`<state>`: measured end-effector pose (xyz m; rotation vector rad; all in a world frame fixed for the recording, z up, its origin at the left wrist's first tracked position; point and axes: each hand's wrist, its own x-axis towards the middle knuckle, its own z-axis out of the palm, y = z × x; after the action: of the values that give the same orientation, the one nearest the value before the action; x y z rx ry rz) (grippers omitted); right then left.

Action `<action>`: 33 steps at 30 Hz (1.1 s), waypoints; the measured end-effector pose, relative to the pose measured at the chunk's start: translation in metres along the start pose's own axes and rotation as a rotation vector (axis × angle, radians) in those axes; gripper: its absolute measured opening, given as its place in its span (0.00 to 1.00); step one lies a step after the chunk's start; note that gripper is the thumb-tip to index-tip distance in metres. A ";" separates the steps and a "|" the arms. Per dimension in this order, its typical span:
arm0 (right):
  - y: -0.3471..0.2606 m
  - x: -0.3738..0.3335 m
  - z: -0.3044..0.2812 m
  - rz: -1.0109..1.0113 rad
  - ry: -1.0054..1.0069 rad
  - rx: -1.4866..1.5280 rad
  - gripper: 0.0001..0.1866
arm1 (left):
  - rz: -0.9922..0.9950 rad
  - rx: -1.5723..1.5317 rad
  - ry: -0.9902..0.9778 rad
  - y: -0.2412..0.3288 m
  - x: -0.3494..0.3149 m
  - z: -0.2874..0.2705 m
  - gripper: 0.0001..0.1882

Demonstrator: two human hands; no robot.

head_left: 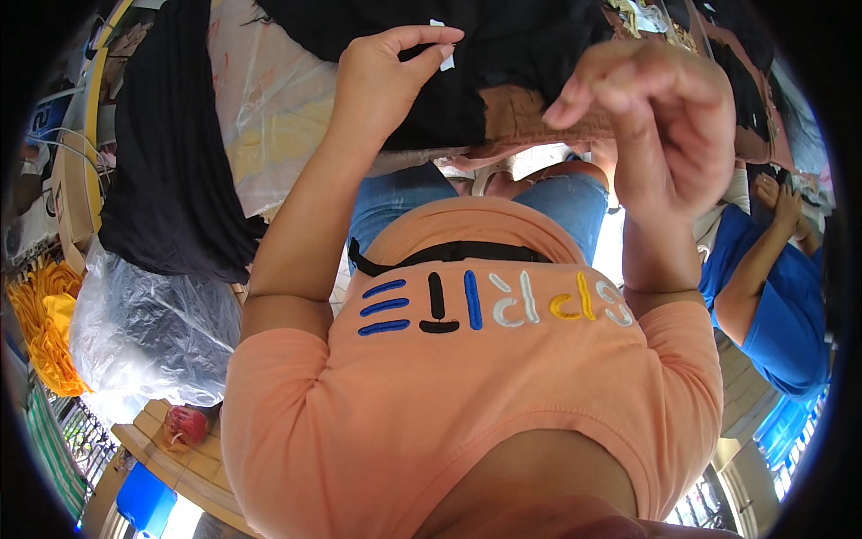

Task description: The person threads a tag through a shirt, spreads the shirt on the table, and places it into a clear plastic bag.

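Black cloth (pixel 503 63) is spread over the work surface in front of me. My left hand (pixel 386 76) is over it, with thumb and index finger closed on a small white label (pixel 447 61). The label's ends show above and below the fingertips. To the right, my right hand (pixel 660 121) is raised nearer the camera and slightly blurred. Its fingers are curled toward the thumb in a pinch. Whatever may be between them is too small or too smeared to see.
Clear plastic sheeting (pixel 269 99) and a long black cloth (pixel 166 153) lie to the left. Below them are a filled clear plastic bag (pixel 153 323) and orange-yellow fabric (pixel 49 314). Another person in blue clothing (pixel 772 296) sits close on my right.
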<state>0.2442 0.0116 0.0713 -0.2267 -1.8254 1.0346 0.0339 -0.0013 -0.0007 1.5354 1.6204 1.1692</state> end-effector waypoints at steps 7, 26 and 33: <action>0.002 0.003 0.007 -0.100 -0.225 -0.151 0.08 | -0.033 -0.101 0.020 -0.010 0.001 0.000 0.09; -0.004 -0.003 0.025 -0.100 -0.257 -0.248 0.06 | -0.019 -0.080 0.047 -0.009 -0.001 0.000 0.10; 0.023 -0.007 0.014 0.034 -0.090 -0.459 0.07 | -0.105 -0.355 -0.056 -0.001 -0.003 -0.006 0.11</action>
<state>0.2298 0.0147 0.0479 -0.4941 -2.1312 0.6425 0.0280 -0.0052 0.0004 1.2315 1.3525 1.2644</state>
